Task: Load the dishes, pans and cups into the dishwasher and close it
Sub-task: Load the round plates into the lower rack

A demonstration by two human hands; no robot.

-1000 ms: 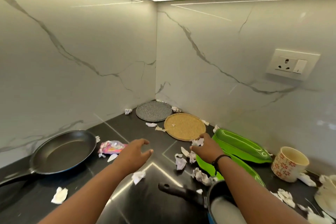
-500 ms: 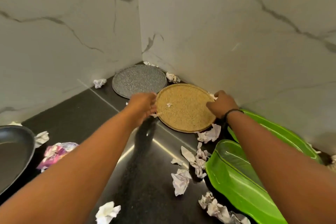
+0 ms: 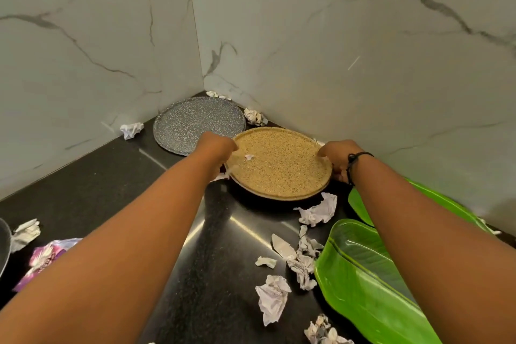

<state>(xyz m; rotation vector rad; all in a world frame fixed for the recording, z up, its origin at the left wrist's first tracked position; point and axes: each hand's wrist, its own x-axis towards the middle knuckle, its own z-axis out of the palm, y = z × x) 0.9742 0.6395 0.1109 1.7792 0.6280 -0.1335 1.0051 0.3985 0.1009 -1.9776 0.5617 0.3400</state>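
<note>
A round tan speckled plate (image 3: 280, 162) sits near the corner of the black counter, its near edge raised off the surface. My left hand (image 3: 216, 149) grips its left rim and my right hand (image 3: 339, 158) grips its right rim, a black band on that wrist. A small paper scrap (image 3: 249, 157) lies on the plate. Behind it to the left a grey speckled plate (image 3: 195, 123) lies flat. Two green leaf-shaped plates (image 3: 360, 274) lie at the right, partly hidden by my right forearm.
Crumpled paper scraps (image 3: 272, 299) litter the black counter (image 3: 92, 181). A pink wrapper (image 3: 46, 257) and the edge of a dark pan (image 3: 3, 248) are at the far left. Marble walls (image 3: 335, 50) close the corner right behind the plates.
My head has leaned in toward the corner. Both hands moved from reaching over the counter to the tan plate's rims, and its near edge has lifted.
</note>
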